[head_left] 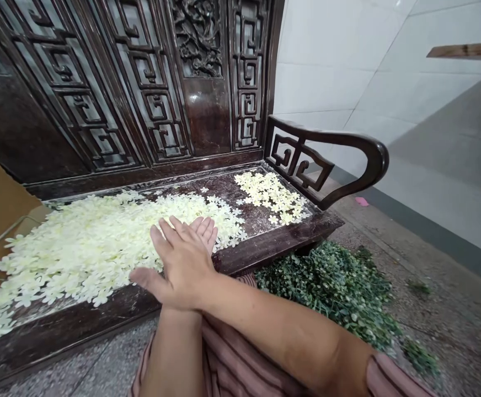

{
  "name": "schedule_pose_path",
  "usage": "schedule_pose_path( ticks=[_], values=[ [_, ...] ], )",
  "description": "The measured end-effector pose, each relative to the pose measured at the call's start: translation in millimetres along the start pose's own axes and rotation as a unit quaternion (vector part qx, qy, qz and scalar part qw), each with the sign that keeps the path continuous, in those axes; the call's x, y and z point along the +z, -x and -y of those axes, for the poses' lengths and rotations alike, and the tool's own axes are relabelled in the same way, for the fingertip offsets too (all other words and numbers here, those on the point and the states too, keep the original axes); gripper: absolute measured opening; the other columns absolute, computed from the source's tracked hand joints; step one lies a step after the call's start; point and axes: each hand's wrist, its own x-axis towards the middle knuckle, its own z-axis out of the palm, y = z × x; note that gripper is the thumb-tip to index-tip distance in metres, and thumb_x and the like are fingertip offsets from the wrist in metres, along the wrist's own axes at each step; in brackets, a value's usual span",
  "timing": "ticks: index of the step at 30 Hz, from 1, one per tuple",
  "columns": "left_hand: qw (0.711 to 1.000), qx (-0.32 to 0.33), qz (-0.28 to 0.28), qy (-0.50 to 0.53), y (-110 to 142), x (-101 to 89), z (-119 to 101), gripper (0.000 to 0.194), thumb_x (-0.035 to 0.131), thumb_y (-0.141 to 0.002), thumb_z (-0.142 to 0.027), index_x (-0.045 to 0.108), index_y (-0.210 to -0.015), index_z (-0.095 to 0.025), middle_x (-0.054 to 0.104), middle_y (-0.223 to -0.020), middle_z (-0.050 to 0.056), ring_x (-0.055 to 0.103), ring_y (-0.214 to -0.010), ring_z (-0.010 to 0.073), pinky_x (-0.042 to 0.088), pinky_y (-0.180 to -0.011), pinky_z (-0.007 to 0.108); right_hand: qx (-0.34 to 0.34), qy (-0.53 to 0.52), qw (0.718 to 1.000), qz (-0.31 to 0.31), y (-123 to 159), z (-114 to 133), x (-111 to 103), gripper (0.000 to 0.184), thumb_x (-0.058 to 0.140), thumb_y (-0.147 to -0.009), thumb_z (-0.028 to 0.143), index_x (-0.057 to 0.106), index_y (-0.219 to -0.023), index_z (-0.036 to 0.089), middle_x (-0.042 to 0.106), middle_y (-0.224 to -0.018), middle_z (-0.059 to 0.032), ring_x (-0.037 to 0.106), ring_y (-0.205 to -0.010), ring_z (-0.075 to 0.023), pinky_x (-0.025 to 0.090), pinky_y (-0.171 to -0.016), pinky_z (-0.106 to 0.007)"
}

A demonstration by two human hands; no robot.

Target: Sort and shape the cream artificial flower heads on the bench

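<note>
My right hand [182,264] lies crosswise over my left hand and wrist, back up, with its fingers stretched out and the thumb spread to the left. Beneath it, only the fingers of my left hand [208,231] show, extended and slightly curved; the rest of that hand is covered. Neither hand visibly holds anything. Just beyond the fingertips is a large heap of pale yellow-white artificial flower heads [100,237], spread over the seat of a dark carved wooden bench [265,242]. A smaller patch of flower heads [271,193] lies apart, near the armrest.
The bench's curved armrest [373,160] rises at the right, and its latticed backrest [209,121] stands behind the seat. A cardboard box [0,204] is at the left edge. Green artificial foliage [327,281] is piled on the floor by the bench. A pink scrap [362,202] lies near the wall.
</note>
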Motion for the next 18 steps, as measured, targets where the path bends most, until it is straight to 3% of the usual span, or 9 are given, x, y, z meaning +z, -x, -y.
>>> schedule_pose_path(
  ticks=[3,6,10,13,15,18],
  values=[
    [0.999,0.03,-0.01,0.012,2,12.0,-1,0.053,0.042,-0.081,-0.057,0.042,-0.13,-0.038,0.034,-0.147,0.001,0.025,-0.137,0.022,0.024,-0.111,0.043,0.029,-0.014,0.999,-0.001,-23,-9,-6,0.092,0.005,-0.079,0.071,0.027,-0.141,0.008,0.022,-0.15,-0.012,0.005,-0.141,-0.0232,0.007,-0.114,-0.043],
    [1.0,0.008,-0.012,0.012,2,20.1,-1,0.044,0.043,-0.086,-0.044,0.044,-0.129,-0.033,0.04,-0.143,0.002,0.033,-0.133,0.02,0.026,-0.11,0.043,0.068,-0.012,0.997,-0.021,-36,-26,-10,0.092,0.0,-0.082,0.066,0.034,-0.137,0.001,0.028,-0.147,-0.017,0.008,-0.14,-0.0236,0.007,-0.114,-0.038],
    [0.999,0.007,-0.039,0.019,-4,5.6,0,0.048,0.034,-0.084,-0.056,0.052,-0.121,-0.032,0.045,-0.139,0.003,0.036,-0.131,0.0205,0.028,-0.109,0.041,0.038,-0.004,0.999,-0.016,-13,-26,1,0.087,0.0,-0.085,0.061,0.041,-0.133,0.002,0.032,-0.146,-0.015,0.012,-0.14,-0.0227,0.007,-0.115,-0.037],
    [1.0,0.015,-0.024,-0.004,-6,-5.4,-1,0.057,0.031,-0.083,-0.058,0.051,-0.123,-0.023,0.043,-0.14,0.01,0.035,-0.132,0.0226,0.024,-0.11,0.041,-0.018,-0.022,1.0,0.006,3,-11,9,0.085,0.006,-0.085,0.064,0.031,-0.139,0.002,0.027,-0.148,-0.0149,0.015,-0.14,-0.0209,0.01,-0.115,-0.037],
    [0.999,0.025,-0.025,-0.015,-4,-3.1,-3,0.057,0.032,-0.084,-0.055,0.047,-0.128,-0.022,0.039,-0.143,0.012,0.035,-0.132,0.0226,0.023,-0.11,0.041,-0.032,-0.03,0.999,0.008,-1,-6,7,0.087,0.008,-0.084,0.066,0.031,-0.139,0.003,0.028,-0.147,-0.0144,0.014,-0.14,-0.0202,0.009,-0.115,-0.038],
    [0.999,0.008,-0.047,-0.014,-1,10.1,-3,0.05,0.038,-0.085,-0.052,0.042,-0.131,-0.032,0.036,-0.145,0.006,0.04,-0.129,0.0251,0.027,-0.108,0.047,0.016,-0.039,0.999,0.006,-25,-15,-4,0.087,0.001,-0.084,0.064,0.035,-0.137,0.004,0.034,-0.145,-0.0131,0.014,-0.14,-0.0192,0.011,-0.114,-0.038]
  ],
)
